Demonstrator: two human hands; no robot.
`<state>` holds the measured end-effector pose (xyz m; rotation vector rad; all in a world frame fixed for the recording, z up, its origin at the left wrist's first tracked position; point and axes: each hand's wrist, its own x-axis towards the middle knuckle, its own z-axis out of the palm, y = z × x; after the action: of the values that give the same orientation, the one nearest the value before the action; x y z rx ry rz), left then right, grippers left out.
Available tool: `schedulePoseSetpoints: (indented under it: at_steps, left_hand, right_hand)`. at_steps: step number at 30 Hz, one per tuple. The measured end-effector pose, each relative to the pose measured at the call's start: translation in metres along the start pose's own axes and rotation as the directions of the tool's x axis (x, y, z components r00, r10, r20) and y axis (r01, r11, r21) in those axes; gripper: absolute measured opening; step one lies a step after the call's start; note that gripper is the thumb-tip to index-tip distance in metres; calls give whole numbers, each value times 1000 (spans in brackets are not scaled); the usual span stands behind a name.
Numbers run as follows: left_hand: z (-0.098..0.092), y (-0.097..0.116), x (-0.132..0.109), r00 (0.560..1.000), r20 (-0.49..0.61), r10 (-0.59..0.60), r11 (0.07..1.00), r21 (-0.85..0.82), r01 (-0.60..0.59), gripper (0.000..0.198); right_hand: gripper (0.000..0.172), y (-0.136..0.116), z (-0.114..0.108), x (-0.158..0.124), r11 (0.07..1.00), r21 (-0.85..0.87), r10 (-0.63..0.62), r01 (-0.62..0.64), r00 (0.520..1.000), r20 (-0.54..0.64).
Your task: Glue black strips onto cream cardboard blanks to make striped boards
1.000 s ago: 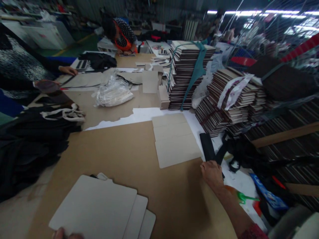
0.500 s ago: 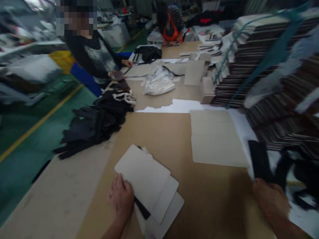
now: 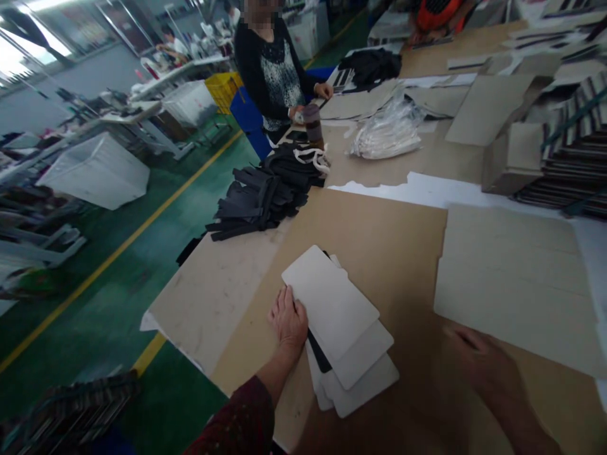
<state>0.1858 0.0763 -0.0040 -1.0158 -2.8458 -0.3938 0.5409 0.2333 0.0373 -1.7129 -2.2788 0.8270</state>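
Observation:
Pale cardboard pieces with rounded corners lie fanned in an overlapping stack on the brown board. Part of a black strip shows from under the top piece. My left hand grips the stack's left edge, thumb at the cards and fingers along the side. Over the brown board, just below the large pale sheets, hovers my right hand. Motion smears its fingers, and I see nothing clearly in them.
Dark fabric strips are heaped at the table's left edge. Beyond lie a clear plastic bag, a brown carton and a tied stack. A co-worker stands at the far left side, beside a jar.
The view has swung left, so the table things sit further right. My right hand has come away from the black strips at the right edge toward the cardboard stack. My left hand stays at the stack.

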Motion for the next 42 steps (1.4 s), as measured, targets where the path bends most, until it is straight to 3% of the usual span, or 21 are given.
schedulePoseSetpoints:
  at_steps: [3,6,8,12,19,24,27,34,38,42]
  left_hand:
    - [-1,1,0,1000,-4,-2,1000,-1,2,47]
    - [0,0,0,1000,-12,0,1000,0,0,47]
    - [1,-1,0,1000,-13,-1,1000,0,1,48]
    - [2,-2,1,1000,-7,-9,1000,-6,9,47]
    - [1,-1,0,1000,-8,-4,1000,-1,4,47]
    - [3,-3,0,1000,-10,15,1000,6,-15,47]
    - [5,-4,1,1000,-15,9,1000,12,-9,47]
    - [8,-5,1,1000,-31,-3,999,36,4,46]
    - [4,-4,2,1000,-15,-6,1000,21,6,46]
    - [-1,-2,4,1000,4,7,999,-38,-7,47]
  right_hand:
    - [37,-67,57,23,962,154,-245,225,962,124]
    - [33,-118,91,37,958,54,-285,281,953,103]
    - [28,-135,99,40,943,-46,-324,329,941,94]
    - [22,-143,101,33,925,-122,-357,360,933,47]
    - [23,-150,101,24,919,-31,-392,392,920,5]
    - [24,-165,99,35,960,-45,-268,276,954,137]
    - [28,-172,95,50,963,-83,-231,257,943,239]
    - [28,-179,92,88,960,-48,-247,276,915,318]
    - [25,-190,91,91,961,8,-270,277,929,252]
    - [23,-206,97,70,956,90,-292,281,942,166]
